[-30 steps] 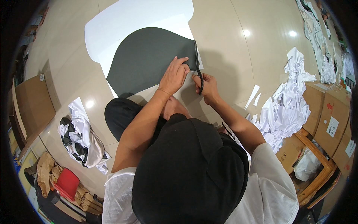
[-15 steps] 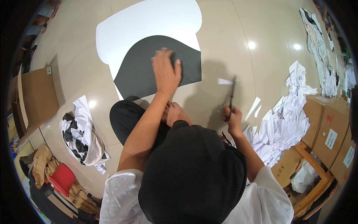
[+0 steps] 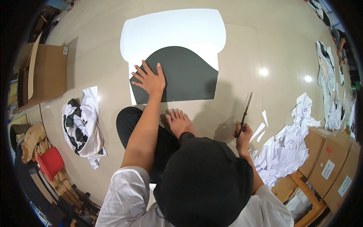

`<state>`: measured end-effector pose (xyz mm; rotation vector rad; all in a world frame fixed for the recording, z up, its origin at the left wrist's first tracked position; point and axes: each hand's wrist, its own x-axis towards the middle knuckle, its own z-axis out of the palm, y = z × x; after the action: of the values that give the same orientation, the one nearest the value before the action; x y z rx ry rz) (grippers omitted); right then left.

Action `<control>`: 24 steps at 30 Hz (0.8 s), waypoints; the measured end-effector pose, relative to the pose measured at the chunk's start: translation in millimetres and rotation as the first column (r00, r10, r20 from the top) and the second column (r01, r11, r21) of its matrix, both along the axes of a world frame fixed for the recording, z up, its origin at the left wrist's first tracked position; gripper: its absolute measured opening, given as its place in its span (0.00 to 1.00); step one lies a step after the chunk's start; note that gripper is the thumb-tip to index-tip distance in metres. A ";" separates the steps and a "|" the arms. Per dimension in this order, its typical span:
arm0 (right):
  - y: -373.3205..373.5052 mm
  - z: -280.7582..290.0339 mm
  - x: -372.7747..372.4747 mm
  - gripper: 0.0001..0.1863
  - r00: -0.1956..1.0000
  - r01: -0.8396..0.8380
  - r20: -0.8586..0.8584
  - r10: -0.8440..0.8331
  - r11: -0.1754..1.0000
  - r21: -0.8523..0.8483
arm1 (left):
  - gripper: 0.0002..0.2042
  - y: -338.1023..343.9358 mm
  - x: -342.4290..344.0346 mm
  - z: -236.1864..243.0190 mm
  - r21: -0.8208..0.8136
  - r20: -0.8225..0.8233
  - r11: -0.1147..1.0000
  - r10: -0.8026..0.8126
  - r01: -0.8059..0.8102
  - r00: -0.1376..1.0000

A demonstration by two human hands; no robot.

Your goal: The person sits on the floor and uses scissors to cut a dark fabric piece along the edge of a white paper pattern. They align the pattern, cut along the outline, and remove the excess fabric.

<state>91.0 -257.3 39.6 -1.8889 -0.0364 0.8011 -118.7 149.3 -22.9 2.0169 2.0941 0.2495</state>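
Glossy beige floor tiles (image 3: 94,72) are the whole workbench, with ceiling lights glaring off them around 2 o'clock. Dead centre toward 12 sits a dark grey sheet (image 3: 185,77) with a curved top edge, lying on a bigger white sheet (image 3: 174,32). The person's left hand (image 3: 150,80) is spread flat, fingers splayed, pressing on the grey sheet's near-left corner, not gripping anything. The right hand (image 3: 244,132) is out at 3 o'clock, fist wrapped round the handles of a pair of scissors (image 3: 245,111), blades pointing up and away, well clear of both sheets. Looks like a pause between cuts, pinning or repositioning the sheet. Next cut would need the scissors brought back to an edge. White offcuts (image 3: 287,151) pile up at 4 o'clock, and a cardboard box (image 3: 49,72) sits at 9.
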 end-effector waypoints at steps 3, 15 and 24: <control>10.3 -4.0 3.7 0.17 0.975 -0.218 -0.044 0.216 0.975 -0.044 | 0.41 7.5 -13.2 -4.0 0.057 -0.030 0.997 -0.047 0.048 0.998; 97.7 -10.4 70.5 0.21 0.608 -0.787 -0.112 0.786 0.578 -0.217 | 0.40 114.5 -74.9 -13.4 0.187 -0.101 0.930 -0.303 0.317 0.948; 173.2 4.4 82.9 0.17 0.501 -0.863 -0.299 0.813 0.493 -0.106 | 0.39 -20.1 -12.1 1.2 0.054 0.010 0.936 -0.348 0.347 0.938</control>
<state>174.0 -84.1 44.0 -1.9588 -0.8521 1.7560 -130.8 129.2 -21.7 2.3570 1.6926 0.2612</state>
